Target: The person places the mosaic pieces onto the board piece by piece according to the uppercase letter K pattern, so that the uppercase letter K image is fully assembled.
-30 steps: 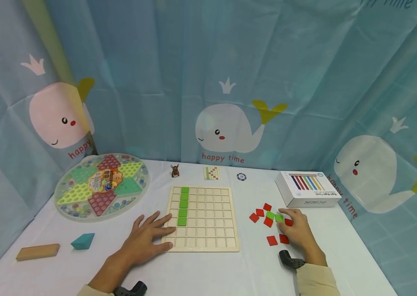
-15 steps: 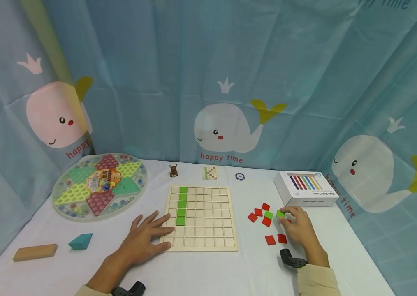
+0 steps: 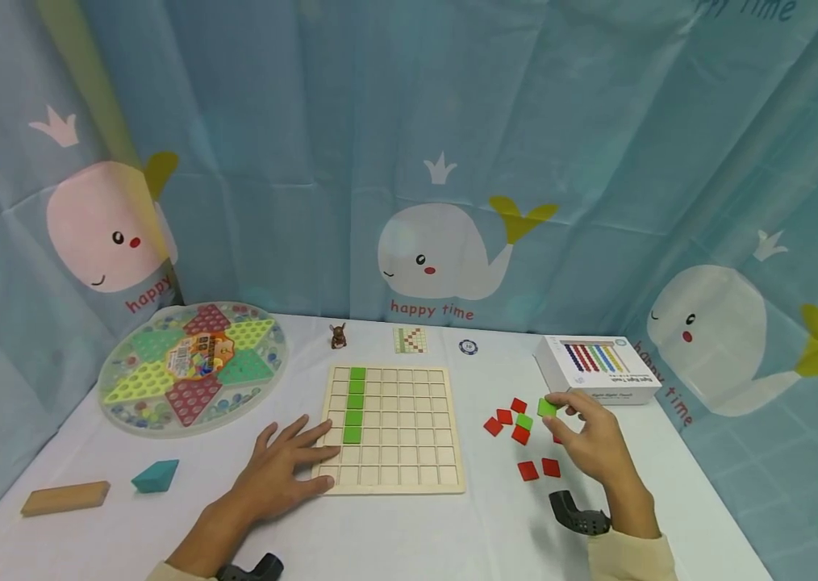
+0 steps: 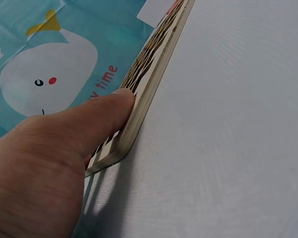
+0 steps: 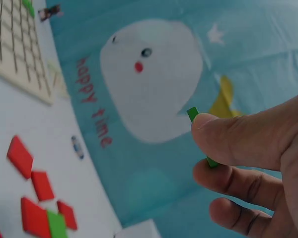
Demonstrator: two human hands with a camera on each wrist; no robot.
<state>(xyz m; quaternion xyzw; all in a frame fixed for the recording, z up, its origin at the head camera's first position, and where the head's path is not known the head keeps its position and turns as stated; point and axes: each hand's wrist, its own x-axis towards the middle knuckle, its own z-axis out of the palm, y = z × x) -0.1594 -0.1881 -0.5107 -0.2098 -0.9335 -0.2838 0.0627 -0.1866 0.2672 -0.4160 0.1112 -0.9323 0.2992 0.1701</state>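
A wooden grid board (image 3: 409, 452) lies mid-table, with several green square tiles (image 3: 354, 418) lined up in its second column from the left. My left hand (image 3: 281, 464) rests on the board's left edge, fingers spread; the left wrist view shows its thumb (image 4: 97, 116) on the rim. Between thumb and fingers my right hand (image 3: 598, 440) pinches one green tile (image 3: 546, 407), raised above the table; in the right wrist view it is seen edge-on. Below and left of that hand lie several red tiles (image 3: 528, 470) and one loose green tile (image 3: 523, 421).
A white box (image 3: 598, 371) stands at the back right. Along the back are a small brown figurine (image 3: 338, 336), a patterned card (image 3: 410, 340) and a round chip (image 3: 468, 347). A round game board (image 3: 191, 367), a teal block (image 3: 156, 476) and a wooden block (image 3: 65, 498) lie left.
My right hand has picked the green tile up from beside the red ones and lifted it off the table. The left hand has stayed on the board.
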